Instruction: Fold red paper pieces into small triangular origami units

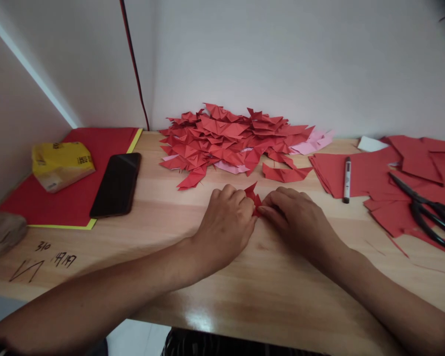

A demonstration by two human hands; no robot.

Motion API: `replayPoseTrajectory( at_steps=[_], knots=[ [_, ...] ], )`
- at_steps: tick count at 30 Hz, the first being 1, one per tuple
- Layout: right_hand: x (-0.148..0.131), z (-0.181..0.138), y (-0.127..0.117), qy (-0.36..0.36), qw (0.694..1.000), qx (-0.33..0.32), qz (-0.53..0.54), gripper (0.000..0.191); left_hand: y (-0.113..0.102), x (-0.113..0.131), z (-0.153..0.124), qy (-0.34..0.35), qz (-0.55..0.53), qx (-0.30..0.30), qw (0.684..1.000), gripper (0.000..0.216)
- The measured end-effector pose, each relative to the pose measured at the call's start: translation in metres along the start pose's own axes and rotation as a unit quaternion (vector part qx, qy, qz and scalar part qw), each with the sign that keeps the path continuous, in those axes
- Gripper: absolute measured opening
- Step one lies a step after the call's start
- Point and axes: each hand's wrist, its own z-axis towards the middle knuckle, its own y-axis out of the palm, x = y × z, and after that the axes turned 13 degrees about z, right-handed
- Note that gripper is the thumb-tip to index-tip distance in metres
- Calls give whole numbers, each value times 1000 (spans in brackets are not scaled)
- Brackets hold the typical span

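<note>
Your left hand (228, 220) and right hand (294, 217) meet fingertip to fingertip, both curled and pinching the small folded red paper piece (254, 199) between them. The piece rests on the wooden table (207, 282), just on the near side of the pile of folded red paper pieces (230, 136) and apart from it. Treat the piece as very light, thin and easily creased or torn. It should hold a fold but will slide on the smooth wood, so grip it at the folded edges, not at the free tip. The exposed tip points up and away toward the pile. The visible part runs along that same line, and the rest is covered by your fingers. Right of the pile lie flat red paper sheets (359, 170), a marker pen (347, 179) and, farther right, black scissors (430, 212). Left of the pile lies a black phone (116, 184).
</note>
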Motion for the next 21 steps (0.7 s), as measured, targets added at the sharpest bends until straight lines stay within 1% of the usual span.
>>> replayPoseTrajectory(
  at_steps=[3,6,9,12,15,18,21],
  knots=[
    [-1,1,2,-5,999,9,-40,24,5,-4,0,-22,-40,27,999,19],
    [-2,0,3,-13,998,14,-62,24,8,-8,-1,-34,-73,32,996,20],
    [-2,0,2,-19,998,13,-56,23,7,-8,-3,-29,-74,36,996,16],
    [0,0,-2,-17,1000,1,-23,23,5,-9,-5,-20,-65,53,996,13],
    [2,1,-6,-15,1000,-18,14,23,4,-10,-6,10,-50,82,995,11],
    [5,2,-8,-12,999,-30,30,23,6,-12,-7,59,-23,112,992,11],
    [4,3,-9,-6,999,-38,30,23,6,-13,-10,105,7,121,987,15]
  ],
)
